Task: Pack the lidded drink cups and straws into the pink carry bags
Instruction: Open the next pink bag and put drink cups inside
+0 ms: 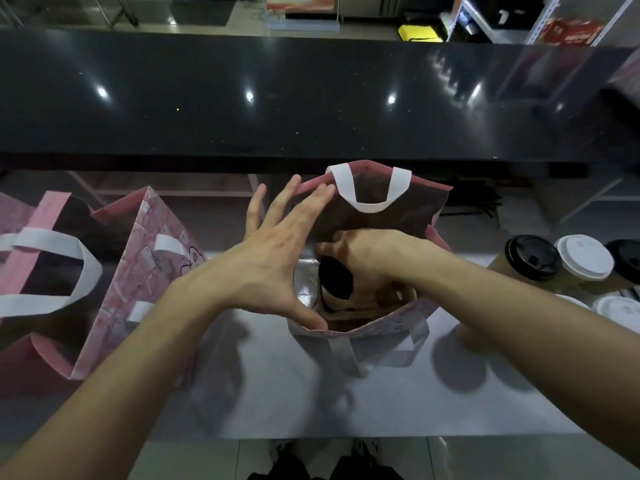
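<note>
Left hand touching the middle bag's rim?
Touching. Head view: left hand spans the open pink bag, fingertips on its far rim, thumb on the near rim.

Pale grey table [398, 403], dark glossy raised ledge [242, 98] along its far edge. Standing on it: open pink bag [381, 327] at centre, two more pink bags [145, 271] at left, cluster of lidded cups [561, 268] at right, black and white lids mixed.
</note>
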A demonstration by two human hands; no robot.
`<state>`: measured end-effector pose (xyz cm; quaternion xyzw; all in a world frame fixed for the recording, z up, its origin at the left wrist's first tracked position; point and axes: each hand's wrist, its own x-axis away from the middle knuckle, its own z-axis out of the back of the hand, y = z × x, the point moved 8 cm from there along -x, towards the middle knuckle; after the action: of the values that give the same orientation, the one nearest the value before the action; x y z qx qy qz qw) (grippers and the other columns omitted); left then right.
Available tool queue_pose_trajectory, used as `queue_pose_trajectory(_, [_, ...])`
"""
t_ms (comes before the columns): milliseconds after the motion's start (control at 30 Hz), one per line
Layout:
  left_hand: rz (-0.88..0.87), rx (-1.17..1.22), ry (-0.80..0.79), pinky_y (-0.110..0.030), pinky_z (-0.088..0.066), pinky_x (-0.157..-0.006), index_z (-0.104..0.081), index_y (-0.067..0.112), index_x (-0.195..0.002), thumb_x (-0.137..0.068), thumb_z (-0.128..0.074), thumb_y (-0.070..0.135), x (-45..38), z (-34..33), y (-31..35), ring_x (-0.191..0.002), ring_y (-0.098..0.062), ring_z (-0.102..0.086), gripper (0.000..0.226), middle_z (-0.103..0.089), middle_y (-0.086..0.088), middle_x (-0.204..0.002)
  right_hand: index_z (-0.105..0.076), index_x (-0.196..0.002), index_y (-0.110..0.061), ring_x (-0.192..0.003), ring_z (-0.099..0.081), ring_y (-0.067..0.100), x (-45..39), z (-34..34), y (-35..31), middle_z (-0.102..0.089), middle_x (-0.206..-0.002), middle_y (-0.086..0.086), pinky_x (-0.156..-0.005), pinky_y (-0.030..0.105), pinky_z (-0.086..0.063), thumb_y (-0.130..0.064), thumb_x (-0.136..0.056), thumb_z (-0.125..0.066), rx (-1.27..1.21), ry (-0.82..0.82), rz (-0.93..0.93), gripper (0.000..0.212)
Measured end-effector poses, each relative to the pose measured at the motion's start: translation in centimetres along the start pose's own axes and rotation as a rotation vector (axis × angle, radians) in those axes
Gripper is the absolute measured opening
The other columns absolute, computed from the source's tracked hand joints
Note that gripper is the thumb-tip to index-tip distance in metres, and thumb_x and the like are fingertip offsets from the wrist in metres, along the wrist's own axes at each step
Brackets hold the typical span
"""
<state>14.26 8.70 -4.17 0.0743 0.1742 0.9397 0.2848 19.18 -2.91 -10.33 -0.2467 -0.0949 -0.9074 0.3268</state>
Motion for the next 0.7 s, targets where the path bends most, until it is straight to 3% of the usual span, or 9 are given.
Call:
queue_pose_trajectory(67, [0.005,0.008,-0.002,-0.055,0.028,-0.127,0.021,0.034,-0.170,-0.051,-0.091,0.082,0.1,0.0,0.1,-0.158,-0.011,0.041,0.170,0.025,0.037,-0.163,-0.027,-0.168,-0.037,-0.128,-0.060,0.030,-0.4,0.6,-0.8,-0.051,-0.144,0.003,-0.088,0.037,-0.052,-0.043,-0.077,-0.094,-0.010,0.008,0.025,0.113])
queue_pose_trajectory(167, [0.015,-0.007,-0.004,-0.059,0.025,-0.128,0.020,0.031,-0.170,-0.051,-0.091,0.082,0.1,0.1,0.1,-0.159,-0.013,0.040,0.171,0.015,0.030,-0.169,-0.027,-0.168,-0.039,-0.130,-0.058,0.029,-0.6,1.2,-1.9,-0.051,-0.143,0.004,-0.085,0.034,-0.047,-0.043,-0.081,-0.092,-0.009,0.013,0.050,0.109])
queue_pose_trajectory(267, [0.014,-0.021,0.004,-0.061,0.022,-0.129,0.020,0.031,-0.171,-0.051,-0.089,0.084,0.0,0.3,-0.1,-0.160,-0.014,0.038,0.170,0.009,0.021,-0.176,-0.036,-0.164,-0.037,-0.126,-0.061,0.028,-0.6,1.6,-2.2,-0.055,-0.140,0.004,-0.093,0.036,-0.055,-0.048,-0.081,-0.091,-0.042,0.013,0.049,0.100])
queue_pose_trajectory(367, [0.006,-0.018,0.028,-0.060,0.021,-0.130,0.019,0.033,-0.171,-0.050,-0.089,0.084,-0.1,0.5,-0.1,-0.160,-0.013,0.037,0.170,0.009,0.029,-0.171,-0.046,-0.154,-0.035,-0.119,-0.064,0.028,-0.7,1.7,-2.2,-0.060,-0.133,0.002,-0.097,0.044,-0.060,-0.050,-0.077,-0.094,-0.117,0.001,0.045,0.092])
queue_pose_trajectory(533, [0.007,-0.023,0.048,-0.060,0.020,-0.130,0.014,0.034,-0.172,-0.052,-0.087,0.085,-0.1,0.7,-0.1,-0.161,-0.012,0.036,0.165,0.007,0.018,-0.180,-0.038,-0.161,-0.038,-0.120,-0.065,0.026,-0.7,0.9,-2.1,-0.060,-0.136,0.000,-0.095,0.042,-0.062,-0.053,-0.073,-0.096,-0.127,0.013,0.034,0.107])
queue_pose_trajectory(633, [0.006,-0.108,0.062,-0.064,0.017,-0.129,-0.008,0.032,-0.174,-0.061,-0.079,0.089,0.0,1.3,0.4,-0.163,-0.016,0.031,0.146,-0.007,0.007,-0.183,-0.023,-0.170,-0.037,-0.129,-0.061,0.027,0.6,1.4,-1.2,-0.053,-0.154,0.000,-0.103,0.045,-0.059,-0.059,-0.069,-0.096,-0.161,0.035,0.011,0.126])
queue_pose_trajectory(700, [0.023,-0.179,0.113,-0.064,0.014,-0.129,-0.035,0.032,-0.169,-0.072,-0.077,0.082,-0.1,2.4,0.9,-0.168,-0.020,0.018,0.117,-0.029,0.005,-0.178,-0.030,-0.168,-0.033,-0.129,-0.061,0.026,2.4,2.9,-0.4,-0.054,-0.154,-0.001,-0.102,0.043,-0.058,-0.059,-0.073,-0.093,-0.198,0.118,0.007,0.117])
